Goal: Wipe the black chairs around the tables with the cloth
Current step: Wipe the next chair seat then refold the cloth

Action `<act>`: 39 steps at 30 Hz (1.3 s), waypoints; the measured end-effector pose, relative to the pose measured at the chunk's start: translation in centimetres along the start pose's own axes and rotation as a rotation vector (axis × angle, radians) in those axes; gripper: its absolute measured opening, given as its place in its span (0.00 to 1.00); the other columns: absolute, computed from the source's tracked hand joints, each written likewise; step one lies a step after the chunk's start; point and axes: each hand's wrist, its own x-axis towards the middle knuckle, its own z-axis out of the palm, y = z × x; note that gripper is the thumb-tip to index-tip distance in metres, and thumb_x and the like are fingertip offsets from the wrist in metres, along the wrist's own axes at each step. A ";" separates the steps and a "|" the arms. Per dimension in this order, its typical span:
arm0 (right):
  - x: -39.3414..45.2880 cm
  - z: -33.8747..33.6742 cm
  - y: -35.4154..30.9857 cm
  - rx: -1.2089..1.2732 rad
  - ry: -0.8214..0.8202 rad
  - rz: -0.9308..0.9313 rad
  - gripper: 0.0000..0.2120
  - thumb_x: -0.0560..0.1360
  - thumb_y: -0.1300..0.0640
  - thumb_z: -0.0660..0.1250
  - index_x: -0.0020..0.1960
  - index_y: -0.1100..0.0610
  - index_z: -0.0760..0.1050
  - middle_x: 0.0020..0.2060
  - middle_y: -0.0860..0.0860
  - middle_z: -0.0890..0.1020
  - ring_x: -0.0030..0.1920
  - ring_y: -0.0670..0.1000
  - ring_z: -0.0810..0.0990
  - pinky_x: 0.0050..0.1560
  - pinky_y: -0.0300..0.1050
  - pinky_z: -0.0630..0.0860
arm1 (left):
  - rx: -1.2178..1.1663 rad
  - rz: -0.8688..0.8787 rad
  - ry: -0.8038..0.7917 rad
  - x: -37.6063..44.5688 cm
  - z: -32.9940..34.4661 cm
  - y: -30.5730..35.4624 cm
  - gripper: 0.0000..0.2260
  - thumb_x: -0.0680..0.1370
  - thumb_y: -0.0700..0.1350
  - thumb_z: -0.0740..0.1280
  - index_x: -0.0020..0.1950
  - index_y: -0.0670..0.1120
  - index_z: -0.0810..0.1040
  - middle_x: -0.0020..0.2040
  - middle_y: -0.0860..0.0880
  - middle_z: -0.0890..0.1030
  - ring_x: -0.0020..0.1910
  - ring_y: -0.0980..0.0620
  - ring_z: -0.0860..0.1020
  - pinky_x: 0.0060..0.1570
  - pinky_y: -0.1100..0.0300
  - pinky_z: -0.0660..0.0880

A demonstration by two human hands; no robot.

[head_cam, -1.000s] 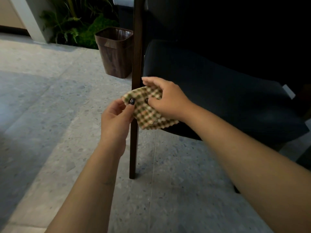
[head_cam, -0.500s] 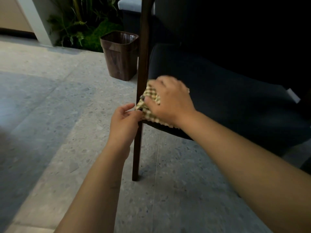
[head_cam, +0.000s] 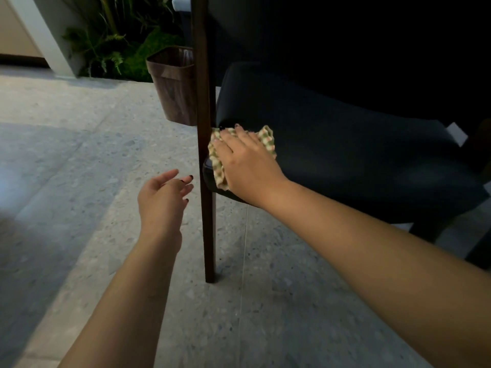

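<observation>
A: Under your right hand, what are you pressing?

B: You are pressing the cloth flat onto the front corner of the chair seat. Your fingers are lying straight and spread over it, palm down, not curling round it. The checked cloth is showing past your fingertips and along the thumb side of that hand, with one edge hanging over the seat's front rim.

A: And my left hand?

B: You are holding it in the air, lower than the right hand and apart from it, fingers loosely spread and gripping nothing. It is hovering just beside the leg, on the side away from the seat, without touching it.

A: What is lying between my hands?

B: That dark wooden leg is standing upright between them, with the cloth touching or almost touching it; I cannot tell which.

A: And beyond my hands?

B: A brown bin is standing on the floor past the leg, partly hidden by it, and green plants are growing behind the bin.
</observation>
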 end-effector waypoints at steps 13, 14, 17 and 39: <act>-1.7 -0.5 0.2 -0.023 0.026 -0.058 0.25 0.81 0.54 0.49 0.76 0.63 0.55 0.74 0.61 0.60 0.74 0.65 0.56 0.73 0.63 0.55 | 0.112 0.204 0.036 -2.2 0.3 -0.1 0.12 0.77 0.38 0.67 0.60 0.47 0.76 0.49 0.50 0.83 0.51 0.55 0.82 0.53 0.56 0.78; -1.7 -0.7 0.4 -0.027 0.024 -0.077 0.24 0.82 0.56 0.49 0.76 0.63 0.56 0.74 0.61 0.61 0.74 0.64 0.56 0.73 0.61 0.55 | 0.157 0.232 0.045 -2.3 0.3 -0.2 0.12 0.78 0.37 0.67 0.59 0.48 0.76 0.49 0.50 0.83 0.52 0.55 0.82 0.55 0.54 0.78; -1.5 -1.3 0.4 0.000 0.007 -0.072 0.23 0.81 0.59 0.53 0.75 0.63 0.58 0.73 0.60 0.63 0.74 0.63 0.58 0.73 0.58 0.55 | 0.456 0.417 0.037 -2.8 0.5 -0.2 0.14 0.77 0.35 0.64 0.60 0.49 0.74 0.55 0.51 0.81 0.56 0.56 0.78 0.59 0.51 0.77; -14.4 -3.8 12.7 0.204 -0.064 0.164 0.25 0.80 0.61 0.57 0.76 0.56 0.58 0.76 0.49 0.59 0.75 0.52 0.55 0.70 0.46 0.64 | 1.796 0.808 -0.696 -6.6 13.9 0.4 0.56 0.70 0.59 0.73 0.77 0.45 0.32 0.78 0.48 0.33 0.76 0.44 0.32 0.70 0.31 0.42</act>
